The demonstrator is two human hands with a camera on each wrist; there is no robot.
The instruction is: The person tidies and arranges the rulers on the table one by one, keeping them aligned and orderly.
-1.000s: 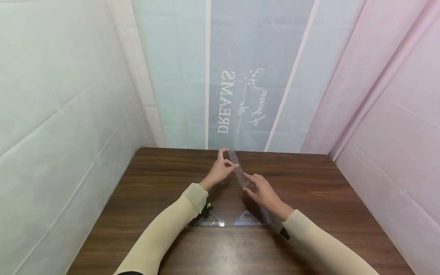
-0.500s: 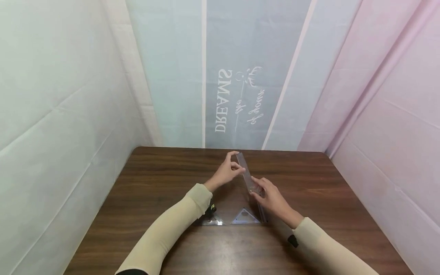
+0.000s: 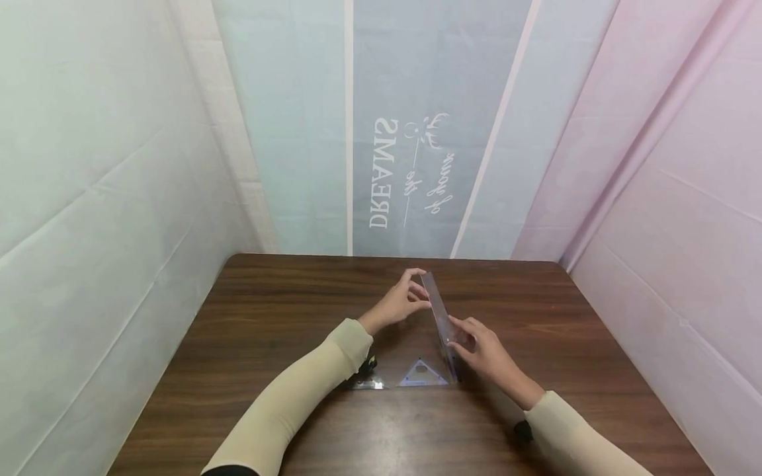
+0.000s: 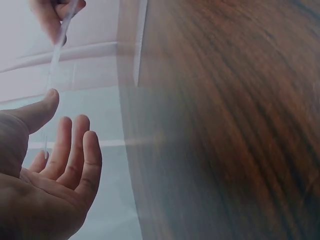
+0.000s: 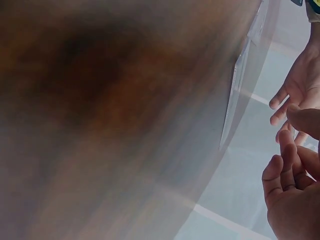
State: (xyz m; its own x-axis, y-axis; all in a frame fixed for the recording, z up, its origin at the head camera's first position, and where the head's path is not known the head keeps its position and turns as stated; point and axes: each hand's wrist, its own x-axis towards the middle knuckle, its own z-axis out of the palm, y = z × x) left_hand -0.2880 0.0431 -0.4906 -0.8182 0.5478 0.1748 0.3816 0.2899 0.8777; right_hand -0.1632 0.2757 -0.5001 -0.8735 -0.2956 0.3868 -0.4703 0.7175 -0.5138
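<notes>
A clear ruler (image 3: 439,307) is held up at a slant between both hands above the table. My left hand (image 3: 401,301) meets its far part: the index fingertip lies at the end and the thumb at the edge, with the other fingers loosely extended in the left wrist view. My right hand (image 3: 485,350) pinches the near part between thumb and fingers. Below lies a blue-tinted set square (image 3: 421,373), flat on the wood. A second clear set square (image 3: 375,384) is mostly covered by the left forearm.
The brown wooden table (image 3: 381,436) has its far edge against a cloth backdrop (image 3: 309,132) with white lettering. Pale cloth walls stand on both sides. A clear strip (image 3: 452,370) lies beside the blue set square, partly hidden behind the ruler.
Both hands and the ruler have shifted right and a little nearer. The left thumb, earlier over the ruler's face, now lies at its edge. The set squares stay on the table.
</notes>
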